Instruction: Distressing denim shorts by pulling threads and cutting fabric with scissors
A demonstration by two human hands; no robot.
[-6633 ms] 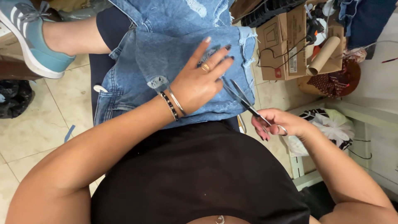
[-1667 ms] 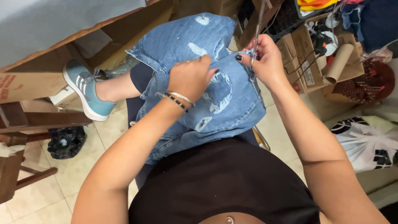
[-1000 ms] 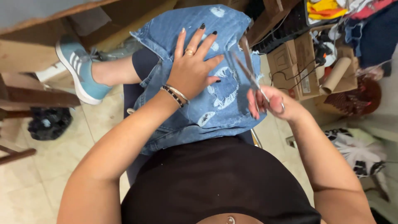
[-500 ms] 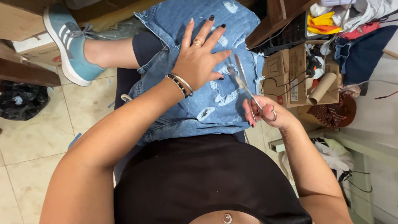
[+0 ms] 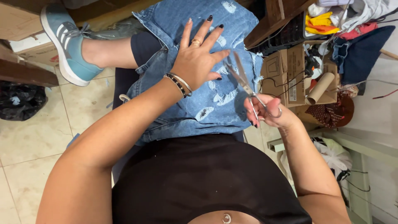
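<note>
Tiled floor and a cluttered cardboard box are seen around the lap, over which the denim is spread. It is pressed flat by the left hand, fingers splayed. Scissors, blades parted over the denim's right edge, are gripped by the right hand.
</note>
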